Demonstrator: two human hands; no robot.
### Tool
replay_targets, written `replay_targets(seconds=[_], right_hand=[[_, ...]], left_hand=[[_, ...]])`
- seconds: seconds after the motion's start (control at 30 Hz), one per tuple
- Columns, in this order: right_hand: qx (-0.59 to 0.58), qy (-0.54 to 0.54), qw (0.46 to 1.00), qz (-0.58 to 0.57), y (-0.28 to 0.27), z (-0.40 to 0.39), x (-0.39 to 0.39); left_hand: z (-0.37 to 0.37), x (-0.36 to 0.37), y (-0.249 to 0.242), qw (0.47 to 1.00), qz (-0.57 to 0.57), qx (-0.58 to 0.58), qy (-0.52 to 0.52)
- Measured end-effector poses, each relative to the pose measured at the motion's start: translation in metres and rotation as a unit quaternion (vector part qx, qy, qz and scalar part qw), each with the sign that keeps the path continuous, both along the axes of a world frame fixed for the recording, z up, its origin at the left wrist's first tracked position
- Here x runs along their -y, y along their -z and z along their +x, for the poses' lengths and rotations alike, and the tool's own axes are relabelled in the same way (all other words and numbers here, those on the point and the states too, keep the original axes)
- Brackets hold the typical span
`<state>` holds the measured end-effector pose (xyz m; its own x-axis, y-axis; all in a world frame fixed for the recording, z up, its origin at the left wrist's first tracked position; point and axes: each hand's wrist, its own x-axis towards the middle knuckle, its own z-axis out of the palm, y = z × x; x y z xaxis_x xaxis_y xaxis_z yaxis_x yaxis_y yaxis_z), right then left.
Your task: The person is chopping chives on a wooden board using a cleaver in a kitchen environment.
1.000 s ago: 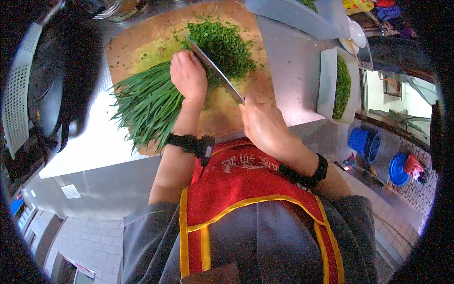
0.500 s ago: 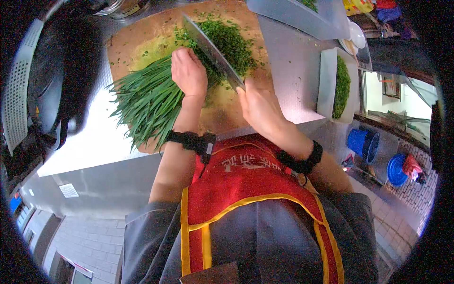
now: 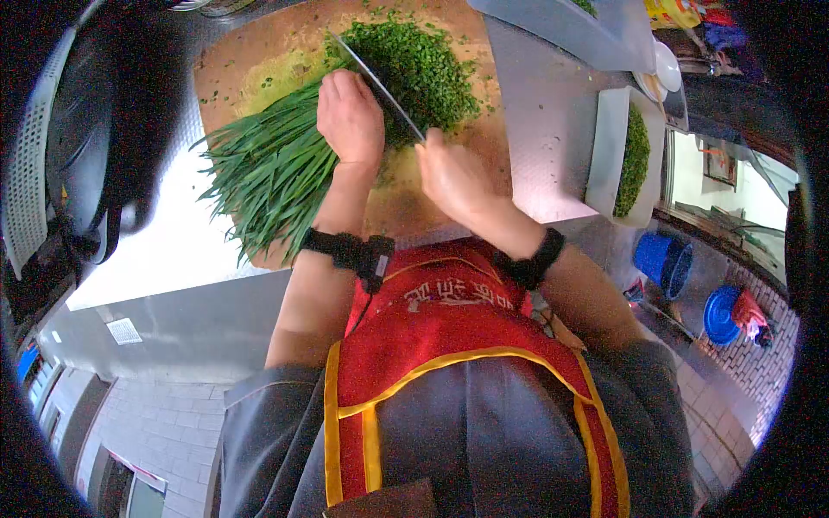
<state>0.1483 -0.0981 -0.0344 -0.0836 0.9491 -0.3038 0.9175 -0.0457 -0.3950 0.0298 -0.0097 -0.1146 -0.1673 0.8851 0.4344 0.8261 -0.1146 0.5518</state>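
Long green leafy stalks (image 3: 272, 164) lie in a bunch on a round-edged wooden cutting board (image 3: 471, 186). My left hand (image 3: 350, 119) presses on the bunch near its cut end, fingers curled round it. My right hand (image 3: 453, 173) grips the handle of a knife (image 3: 380, 86), and the handle is hidden in the fist. The blade stands on edge, slanting up and left, between my left hand and a heap of finely chopped greens (image 3: 423, 73). Scattered green bits lie about the board.
A white container (image 3: 608, 147) of chopped greens stands on the metal counter (image 3: 540, 104) at the right. Behind it is a larger translucent bin (image 3: 570, 30). Blue buckets (image 3: 663, 262) are lower right. Dark equipment and a perforated white panel (image 3: 30, 164) stand at the left.
The knife has gone from a tilted blade with its flat side showing to a nearly upright one. My right hand has moved slightly left and up.
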Motion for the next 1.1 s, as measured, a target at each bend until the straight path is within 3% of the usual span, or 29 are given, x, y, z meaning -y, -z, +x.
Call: replay_targets(seconds=[0.17,0.3,0.4,0.5,0.53,0.63,0.83,0.9,1.0,1.1], right_hand=[[-0.040,0.012,0.997,0.066,0.017,0.008,-0.004],[-0.088,0.025,0.994,0.051,0.009,0.024,-0.010],[-0.098,0.043,0.993,0.050,0.012,0.028,-0.005],[-0.122,0.061,0.986,0.092,0.008,0.032,-0.001],[-0.128,0.065,0.986,0.089,0.005,0.034,0.000],[-0.140,0.074,0.982,0.098,0.001,0.043,0.005],[-0.114,0.080,0.983,0.119,-0.008,0.046,0.014],[-0.113,0.073,0.979,0.151,-0.001,0.049,0.015],[-0.140,0.094,0.980,0.101,0.003,0.051,0.013],[-0.145,0.086,0.979,0.113,-0.001,0.050,0.012]], left_hand=[[0.000,0.003,-0.002,1.000,0.012,0.012,0.003],[-0.010,-0.010,-0.001,0.998,0.032,0.045,0.010],[-0.027,-0.025,-0.009,0.992,-0.091,0.073,0.054],[-0.041,-0.032,-0.020,0.972,-0.193,-0.105,0.079],[-0.047,-0.035,-0.024,0.956,-0.261,-0.063,0.116],[-0.057,-0.019,-0.037,0.937,-0.293,0.026,0.190],[-0.042,0.031,-0.047,0.939,-0.183,-0.223,0.188],[-0.039,0.040,-0.050,0.938,-0.166,-0.245,0.179],[-0.040,0.044,-0.055,0.923,-0.165,-0.295,0.184],[-0.045,0.035,-0.054,0.915,-0.195,-0.282,0.212]])
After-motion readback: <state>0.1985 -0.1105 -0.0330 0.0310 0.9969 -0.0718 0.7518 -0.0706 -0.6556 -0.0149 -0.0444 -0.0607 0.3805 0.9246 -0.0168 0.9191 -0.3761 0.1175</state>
